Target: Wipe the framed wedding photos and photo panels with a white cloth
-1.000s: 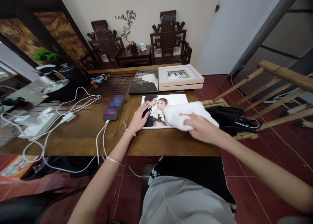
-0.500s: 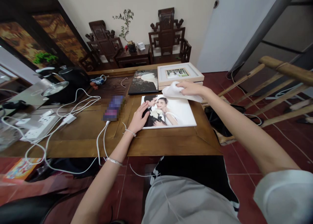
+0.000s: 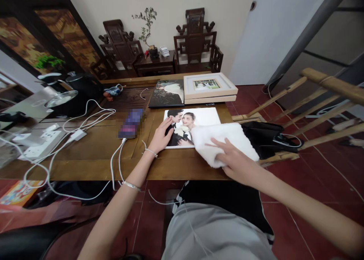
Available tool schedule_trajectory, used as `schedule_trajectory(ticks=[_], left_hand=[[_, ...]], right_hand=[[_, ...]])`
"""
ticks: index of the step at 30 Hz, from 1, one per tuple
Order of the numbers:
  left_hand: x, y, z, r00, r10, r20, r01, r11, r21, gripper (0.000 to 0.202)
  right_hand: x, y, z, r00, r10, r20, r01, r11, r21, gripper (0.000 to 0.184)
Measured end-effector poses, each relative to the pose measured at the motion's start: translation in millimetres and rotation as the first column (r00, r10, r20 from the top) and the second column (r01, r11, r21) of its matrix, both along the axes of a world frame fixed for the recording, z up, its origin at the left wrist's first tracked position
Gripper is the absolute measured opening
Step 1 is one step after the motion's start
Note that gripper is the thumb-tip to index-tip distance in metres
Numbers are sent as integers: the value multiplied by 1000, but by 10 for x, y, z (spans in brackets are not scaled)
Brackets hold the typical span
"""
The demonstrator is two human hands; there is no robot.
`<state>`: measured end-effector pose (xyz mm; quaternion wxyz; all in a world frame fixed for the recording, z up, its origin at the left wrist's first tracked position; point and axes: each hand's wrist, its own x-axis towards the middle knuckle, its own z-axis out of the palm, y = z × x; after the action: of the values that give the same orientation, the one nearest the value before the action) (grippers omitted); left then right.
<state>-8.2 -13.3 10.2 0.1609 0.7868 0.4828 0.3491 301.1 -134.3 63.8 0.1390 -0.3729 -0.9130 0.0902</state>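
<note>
A wedding photo panel lies flat near the front edge of the wooden table. My left hand rests on its left side, fingers stretched out over the dark suit in the picture. In my right hand is a white fluffy cloth, with some fingers spread on top of it. The cloth covers the panel's lower right corner and reaches past the table's right edge.
Behind the panel lie a dark photo panel and stacked pale wooden picture frames. To the left are a phone on a white cable, a power strip and a black kettle. A wooden chair stands at right.
My right hand has brought the cloth from the panel's far right edge towards me, down to its near right corner. My left hand has stayed on the panel.
</note>
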Motion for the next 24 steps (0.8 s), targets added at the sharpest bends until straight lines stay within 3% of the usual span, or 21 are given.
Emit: schedule_trajectory(ticks=[3, 6, 12, 18, 24], left_hand=[[3, -1, 4, 1000, 1, 2, -1, 1000, -6, 48], [0, 3, 2, 1000, 6, 2, -6, 1000, -12, 48], [-9, 13, -10, 1000, -4, 8, 4, 1000, -10, 47], [-14, 14, -10, 1000, -15, 3, 15, 1000, 1, 48], [-16, 6, 5, 1000, -17, -9, 17, 1000, -2, 46]], right_hand=[[-19, -146, 48, 1000, 30, -2, -30, 998, -56, 43], [-96, -31, 160, 1000, 8, 29, -5, 996, -92, 46], [-328, 717, 359, 989, -75, 128, 88, 991, -100, 44], [-506, 1560, 531, 992, 11, 126, 4, 993, -120, 23], [-634, 1921, 607, 993, -45, 113, 62, 986, -157, 20]])
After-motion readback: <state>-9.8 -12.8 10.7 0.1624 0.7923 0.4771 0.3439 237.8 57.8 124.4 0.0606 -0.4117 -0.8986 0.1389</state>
